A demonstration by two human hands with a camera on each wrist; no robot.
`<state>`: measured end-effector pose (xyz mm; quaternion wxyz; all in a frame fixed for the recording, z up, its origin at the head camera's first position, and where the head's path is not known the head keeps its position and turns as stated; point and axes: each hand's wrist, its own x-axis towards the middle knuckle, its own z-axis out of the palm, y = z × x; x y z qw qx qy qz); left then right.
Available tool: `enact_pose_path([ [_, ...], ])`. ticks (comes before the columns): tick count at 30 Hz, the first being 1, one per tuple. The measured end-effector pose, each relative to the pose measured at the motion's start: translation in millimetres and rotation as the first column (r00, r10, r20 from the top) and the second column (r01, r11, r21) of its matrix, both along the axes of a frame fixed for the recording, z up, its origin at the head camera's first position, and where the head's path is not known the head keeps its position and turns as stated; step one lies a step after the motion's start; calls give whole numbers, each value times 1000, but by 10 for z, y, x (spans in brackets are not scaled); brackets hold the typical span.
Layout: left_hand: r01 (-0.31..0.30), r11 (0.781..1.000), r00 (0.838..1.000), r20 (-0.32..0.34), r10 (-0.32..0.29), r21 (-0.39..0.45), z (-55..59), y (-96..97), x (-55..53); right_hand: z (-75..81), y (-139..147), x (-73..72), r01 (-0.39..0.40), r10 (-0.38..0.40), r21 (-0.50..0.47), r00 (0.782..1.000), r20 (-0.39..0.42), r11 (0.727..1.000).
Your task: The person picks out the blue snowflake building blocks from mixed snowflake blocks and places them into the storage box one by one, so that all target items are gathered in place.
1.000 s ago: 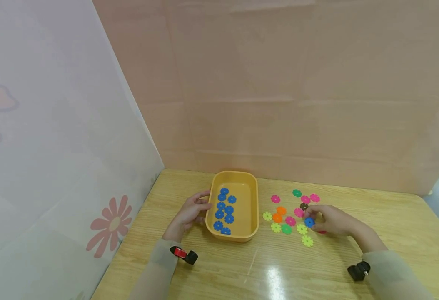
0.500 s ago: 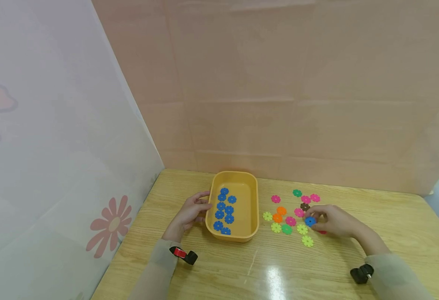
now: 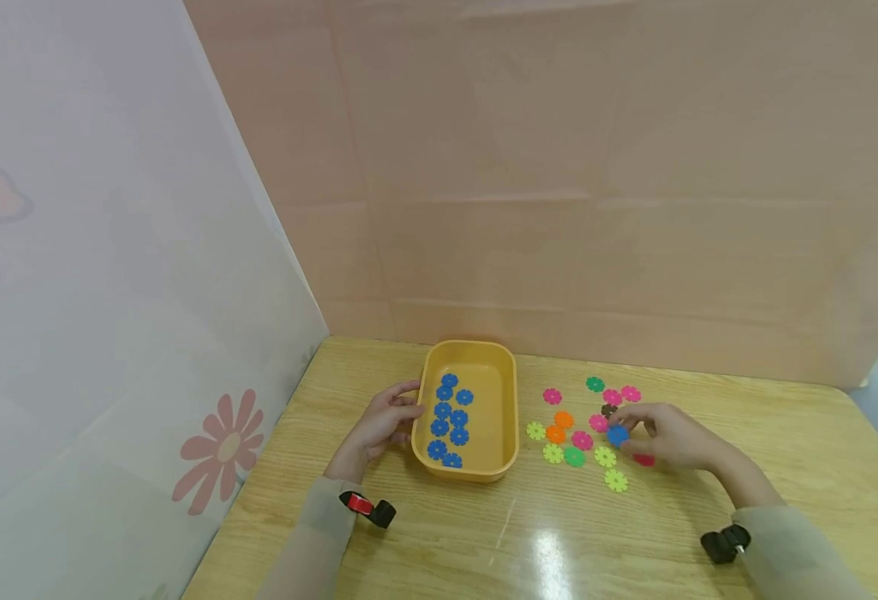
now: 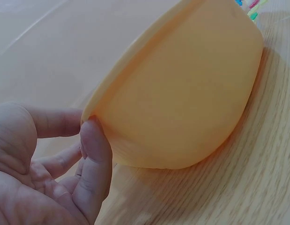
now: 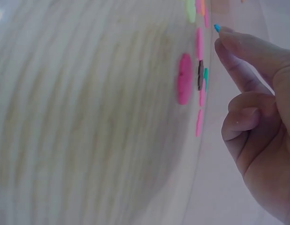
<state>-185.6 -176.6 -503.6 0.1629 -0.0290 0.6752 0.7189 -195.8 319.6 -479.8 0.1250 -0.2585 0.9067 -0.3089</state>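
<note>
My left hand (image 3: 376, 423) is at the left side of a yellow plastic tray (image 3: 501, 417). In the left wrist view, its thumb and index finger pinch the tray's rim (image 4: 130, 54). Several blue flower-shaped discs (image 3: 459, 418) lie inside the tray, mostly toward its left. Over the loose discs on the right, my right hand (image 3: 671, 435) pinches one blue flower-shaped disc (image 3: 618, 435) between thumb and index finger. Only a small tip of that blue disc (image 5: 216, 28) shows in the right wrist view, and there the hand is above the table.
Pink (image 3: 582, 440), orange (image 3: 556, 434), yellow (image 3: 616, 481), green (image 3: 574, 457) and brown discs lie scattered on the wooden table (image 3: 439, 542), right of the tray. A red-pink disc (image 3: 645, 459) is partly under the right hand. A beige wall (image 3: 484, 208) stands behind.
My right hand has risen slightly with the blue disc, showing more of the red-pink disc below. My left hand stays at the tray.
</note>
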Motion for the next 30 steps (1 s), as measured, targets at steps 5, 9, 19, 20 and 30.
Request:
enact_pose_path([
  [5,-2,1000,1000,-3,2,-5,-15,-3,-14,60,-84,-7,5,-6,-17,1000,-28,1000],
  [9,1,1000,1000,-4,-1,-7,-14,-5,-19,101,-155,-28,12,-13,-24,999,-43,1000],
  [19,-1,1000,1000,-4,1,-14,8,-3,-5,174,-344,-109,21,-25,-62,998,-63,998],
  [20,1,1000,1000,-8,-1,-15,7,-3,-6,181,-367,-115,18,-22,-70,998,-59,997],
  [30,0,1000,1000,-4,0,-2,13,-2,3,269,-608,-193,10,-23,-131,996,-92,991],
])
